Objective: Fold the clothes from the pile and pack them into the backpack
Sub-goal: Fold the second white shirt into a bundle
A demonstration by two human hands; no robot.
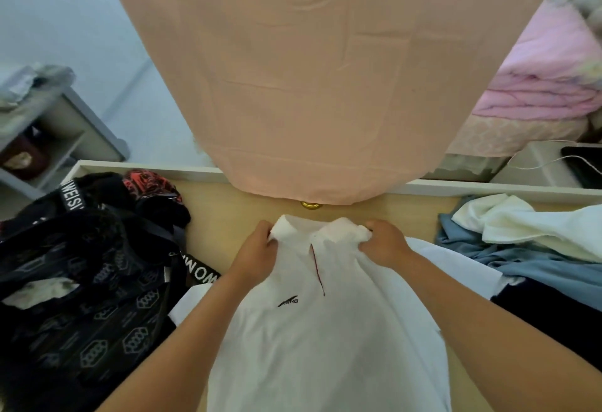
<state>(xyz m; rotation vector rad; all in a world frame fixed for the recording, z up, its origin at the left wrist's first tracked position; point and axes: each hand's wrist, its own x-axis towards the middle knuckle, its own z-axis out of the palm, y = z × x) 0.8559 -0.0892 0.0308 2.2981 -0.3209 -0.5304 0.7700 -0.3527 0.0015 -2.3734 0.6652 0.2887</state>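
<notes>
white polo shirt (325,346) – red placket, black patterned backpack (81,281), peach curtain (325,69)

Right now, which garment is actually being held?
The white polo shirt with the black chest logo: left hand and right hand pinch its collar. The cream garment and blue garment lie untouched at right.

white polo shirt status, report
Left hand and right hand pinch the collar. White polo shirt front up, not yet folded. Black backpack left, path clear.
</notes>
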